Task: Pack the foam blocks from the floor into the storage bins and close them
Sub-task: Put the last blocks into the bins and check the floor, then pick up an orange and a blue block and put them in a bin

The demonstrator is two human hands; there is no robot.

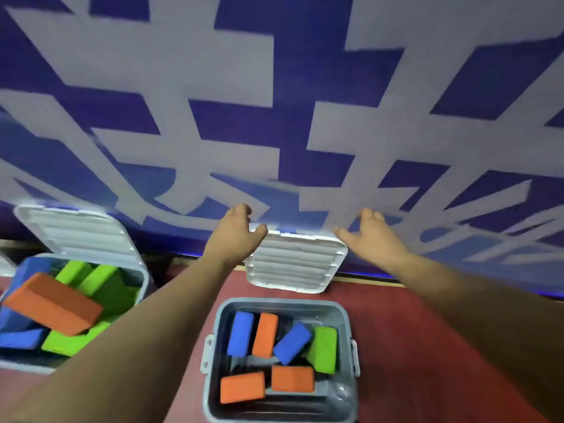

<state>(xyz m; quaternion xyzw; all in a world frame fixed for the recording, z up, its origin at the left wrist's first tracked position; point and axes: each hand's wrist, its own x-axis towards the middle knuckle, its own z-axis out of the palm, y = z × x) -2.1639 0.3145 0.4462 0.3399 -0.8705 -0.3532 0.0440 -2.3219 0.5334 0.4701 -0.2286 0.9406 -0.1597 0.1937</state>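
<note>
A grey storage bin [282,303] stands open on the red floor in front of me, holding orange [242,387], blue [240,332] and green [323,349] foam blocks. Its white ribbed lid [293,265] leans against the wall behind it. My left hand [235,235] is at the lid's top left corner, fingers apart, thumb touching the top edge. At the top right corner my right hand [370,236] is spread, its thumb just short of the lid. A second, larger bin [144,280] on the left is heaped with blocks, a big orange one [53,303] on top.
The left bin's white lid [76,233] stands propped against the wall. A blue and grey patterned wall [274,117] rises right behind both bins. Bare red floor [412,331] lies to the right of the central bin, which has side latches [354,355].
</note>
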